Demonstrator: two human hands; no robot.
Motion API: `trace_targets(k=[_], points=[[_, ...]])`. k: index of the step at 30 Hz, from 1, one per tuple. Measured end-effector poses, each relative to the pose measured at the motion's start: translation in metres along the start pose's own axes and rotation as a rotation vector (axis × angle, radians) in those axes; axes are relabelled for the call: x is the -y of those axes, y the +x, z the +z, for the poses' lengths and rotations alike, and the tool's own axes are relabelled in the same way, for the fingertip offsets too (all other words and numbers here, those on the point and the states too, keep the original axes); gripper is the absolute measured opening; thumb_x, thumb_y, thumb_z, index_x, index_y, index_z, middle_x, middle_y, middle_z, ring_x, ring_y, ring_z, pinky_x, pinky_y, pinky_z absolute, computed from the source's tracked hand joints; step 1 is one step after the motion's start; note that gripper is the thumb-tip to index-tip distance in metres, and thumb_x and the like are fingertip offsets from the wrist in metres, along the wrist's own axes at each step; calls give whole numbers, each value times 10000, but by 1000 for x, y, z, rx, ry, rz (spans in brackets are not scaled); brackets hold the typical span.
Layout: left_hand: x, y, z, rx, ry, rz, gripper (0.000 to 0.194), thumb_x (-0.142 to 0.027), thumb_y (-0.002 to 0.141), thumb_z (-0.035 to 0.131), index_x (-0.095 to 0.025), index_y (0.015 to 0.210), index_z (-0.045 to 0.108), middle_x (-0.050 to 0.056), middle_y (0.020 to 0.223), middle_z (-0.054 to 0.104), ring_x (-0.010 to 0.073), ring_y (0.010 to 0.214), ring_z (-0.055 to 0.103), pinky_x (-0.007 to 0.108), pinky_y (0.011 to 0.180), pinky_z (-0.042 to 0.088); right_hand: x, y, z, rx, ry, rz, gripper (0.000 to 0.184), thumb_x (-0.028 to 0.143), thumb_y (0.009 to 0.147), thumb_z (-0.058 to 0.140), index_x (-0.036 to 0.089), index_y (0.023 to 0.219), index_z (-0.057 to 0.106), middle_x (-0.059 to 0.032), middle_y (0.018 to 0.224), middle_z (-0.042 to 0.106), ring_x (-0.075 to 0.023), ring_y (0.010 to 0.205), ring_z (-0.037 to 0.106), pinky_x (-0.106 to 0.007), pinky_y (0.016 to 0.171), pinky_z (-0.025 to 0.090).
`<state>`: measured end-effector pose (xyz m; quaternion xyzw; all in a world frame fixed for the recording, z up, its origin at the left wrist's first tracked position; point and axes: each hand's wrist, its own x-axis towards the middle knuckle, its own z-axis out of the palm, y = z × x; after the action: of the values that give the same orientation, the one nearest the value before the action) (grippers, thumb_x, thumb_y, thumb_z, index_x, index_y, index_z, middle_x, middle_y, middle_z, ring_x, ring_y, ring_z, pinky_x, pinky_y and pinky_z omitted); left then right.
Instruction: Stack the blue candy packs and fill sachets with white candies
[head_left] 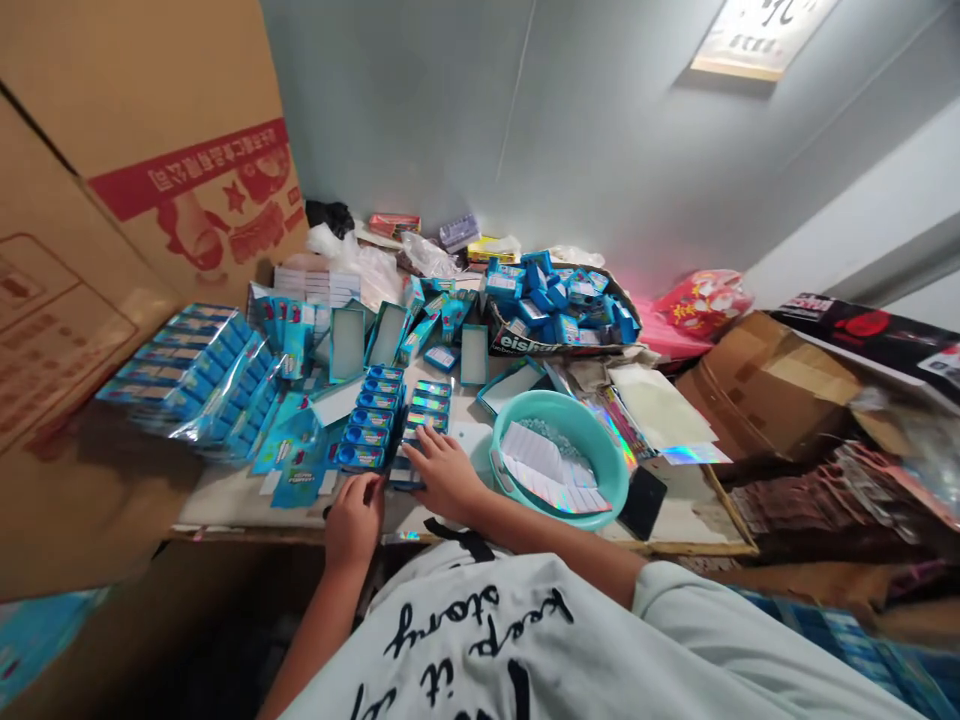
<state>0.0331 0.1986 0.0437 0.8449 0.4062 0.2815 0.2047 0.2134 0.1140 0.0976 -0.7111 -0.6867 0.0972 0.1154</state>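
Observation:
Two rows of small blue boxes stand in front of me on the table. My left hand (pixel 355 518) is at the near end of the left row (pixel 369 420), its fingers curled and pressed together. Whatever those fingers hold, if anything, is too small to make out. Over the right row (pixel 429 400), my right hand (pixel 444 474) lies with fingers apart, touching the nearer boxes and partly covering them. Flat blue printed packaging (pixel 298 482) lies left of my left hand. A turquoise basin (pixel 616 470) with folded paper sheets and small pale pieces stands right of my right hand.
Plastic-wrapped blue boxes (pixel 202 375) are stacked at left beside a tall carton (pixel 225 90). Behind are open trays (pixel 347 345) and a black carton (pixel 525 343) heaped with small blue boxes. A dark phone-like slab (pixel 643 503) lies right of the basin, near the table edge (pixel 705 548).

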Motion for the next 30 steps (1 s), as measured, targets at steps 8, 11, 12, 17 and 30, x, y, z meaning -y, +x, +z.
trace_targets(k=[8, 11, 12, 17, 30], points=[[-6, -8, 9, -22, -100, -53, 249, -386, 974, 461, -199, 978, 625, 80, 942, 679, 227, 897, 662, 349, 820, 524, -1, -5, 6, 19, 36, -4, 695, 329, 834, 724, 202, 1467, 465, -192, 1578, 364, -359, 1450, 343, -502, 1136, 359], [-7, -11, 9, -23, -106, -68, 264, -388, 984, 426, -200, 966, 610, 92, 975, 681, 242, 943, 655, 372, 855, 518, -4, -5, -3, 2, 82, -68, 632, 312, 815, 752, 229, 1405, 541, -173, 1597, 329, -359, 1458, 325, -511, 1168, 328], [-7, -12, 9, -30, -106, -78, 269, -388, 988, 415, -196, 973, 603, 99, 990, 679, 248, 960, 651, 381, 865, 516, -5, -6, -6, 1, 95, -104, 594, 290, 816, 748, 231, 1379, 568, -168, 1604, 313, -359, 1464, 312, -513, 1182, 307], [-7, -7, 14, -29, -137, -97, 252, -423, 979, 456, -203, 955, 576, 61, 885, 679, 218, 826, 669, 332, 742, 524, -16, -13, -16, 37, 101, -183, 714, 165, 739, 751, 248, 1413, 534, -157, 1635, 249, -357, 1505, 216, -536, 1200, 249], [-19, -1, 8, 5, -210, 148, 207, -339, 969, 526, -214, 935, 686, 58, 876, 697, 174, 855, 670, 296, 825, 526, -11, -11, 1, -38, 74, 30, 738, 452, 807, 749, 267, 1465, 471, -153, 1563, 408, -352, 1456, 321, -557, 1088, 367]])
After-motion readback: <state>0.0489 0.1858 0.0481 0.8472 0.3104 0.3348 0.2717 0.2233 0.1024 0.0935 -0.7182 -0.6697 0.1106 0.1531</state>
